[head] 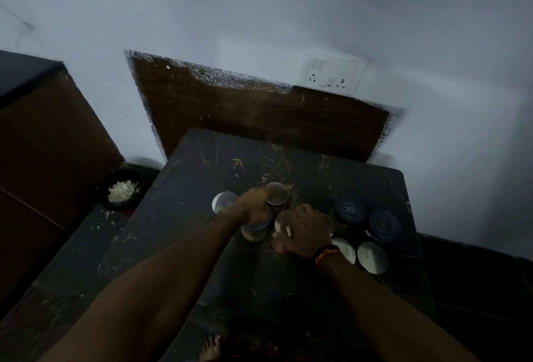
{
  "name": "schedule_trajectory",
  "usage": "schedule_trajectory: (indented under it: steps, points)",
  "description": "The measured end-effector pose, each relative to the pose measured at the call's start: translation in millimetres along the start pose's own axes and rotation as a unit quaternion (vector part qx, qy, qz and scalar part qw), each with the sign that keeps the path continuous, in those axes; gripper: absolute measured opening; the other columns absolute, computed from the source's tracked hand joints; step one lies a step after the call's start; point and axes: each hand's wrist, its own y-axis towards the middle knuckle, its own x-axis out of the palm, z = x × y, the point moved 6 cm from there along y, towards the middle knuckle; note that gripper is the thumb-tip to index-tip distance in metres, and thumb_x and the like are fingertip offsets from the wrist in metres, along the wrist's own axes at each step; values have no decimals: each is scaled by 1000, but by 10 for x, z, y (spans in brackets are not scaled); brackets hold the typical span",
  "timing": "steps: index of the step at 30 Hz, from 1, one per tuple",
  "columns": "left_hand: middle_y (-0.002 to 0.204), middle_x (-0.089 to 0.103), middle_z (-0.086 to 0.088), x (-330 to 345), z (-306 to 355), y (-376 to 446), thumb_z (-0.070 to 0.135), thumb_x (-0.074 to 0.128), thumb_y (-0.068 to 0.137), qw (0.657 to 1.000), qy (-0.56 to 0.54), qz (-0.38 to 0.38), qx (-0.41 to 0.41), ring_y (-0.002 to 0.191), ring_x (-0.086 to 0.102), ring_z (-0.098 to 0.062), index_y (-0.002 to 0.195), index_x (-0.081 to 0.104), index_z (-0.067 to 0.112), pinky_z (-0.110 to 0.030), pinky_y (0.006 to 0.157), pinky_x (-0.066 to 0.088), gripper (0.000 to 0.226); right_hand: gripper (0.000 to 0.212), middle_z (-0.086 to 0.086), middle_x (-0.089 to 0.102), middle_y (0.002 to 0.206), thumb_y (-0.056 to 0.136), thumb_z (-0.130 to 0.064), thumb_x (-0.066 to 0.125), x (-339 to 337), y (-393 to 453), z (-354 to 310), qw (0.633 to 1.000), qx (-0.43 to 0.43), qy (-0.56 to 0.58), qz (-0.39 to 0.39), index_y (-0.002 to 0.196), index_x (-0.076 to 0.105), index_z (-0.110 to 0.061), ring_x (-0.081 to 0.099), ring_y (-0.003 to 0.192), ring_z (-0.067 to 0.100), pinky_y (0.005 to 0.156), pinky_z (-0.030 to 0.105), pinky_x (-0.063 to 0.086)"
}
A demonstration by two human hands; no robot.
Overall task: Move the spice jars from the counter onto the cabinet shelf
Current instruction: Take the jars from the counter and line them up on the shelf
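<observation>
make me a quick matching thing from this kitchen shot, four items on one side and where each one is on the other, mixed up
Items
1. left hand
2. right hand
3. black bowl
4. wall socket

Places
A. on the wall above the brown panel
B. on the lower ledge left of the dark counter, holding something white
C. on a steel jar, beside the far steel jar
D. over a steel jar next to two dark-lidded jars

Pairs: 1-C, 2-D, 3-B, 4-A
</observation>
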Motion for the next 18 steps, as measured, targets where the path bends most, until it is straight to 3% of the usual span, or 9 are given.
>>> schedule_trajectory:
  steps: [3,6,12,18]
  points:
    - [144,51,-12,33,-15,1,7,60,92,1000,-5,0,4,131,52,-28,148,38,16,-40,106,46,61,69,0,55,134,76,-76,58,93,11,-18,1000,-4,-17,-16,124,57,-27,45,126,22,103,41,43]
    - [145,51,-12,28,-9,8,6,60,92,1000,-9,7,10,132,51,-27,147,40,14,-37,105,44,59,79,3,54,138,71,-73,65,182,44,-14,999,12,-12,-31,132,52,-25,41,131,28,106,42,40]
    - [143,54,-11,0,27,-8,5,60,91,999,-36,8,19,130,53,-25,145,44,11,-37,106,46,56,65,5,61,121,71,-65,65,238,121,-3,998,55,-16,-14,122,51,-26,45,118,30,96,44,43]
    - [110,65,-7,-149,22,1,1,56,92,994,-78,62,42,103,64,-25,123,59,10,-29,81,50,32,71,4,63,118,72,-69,57,-20,97,17,997,65,33,31,129,52,-27,45,114,30,90,42,42]
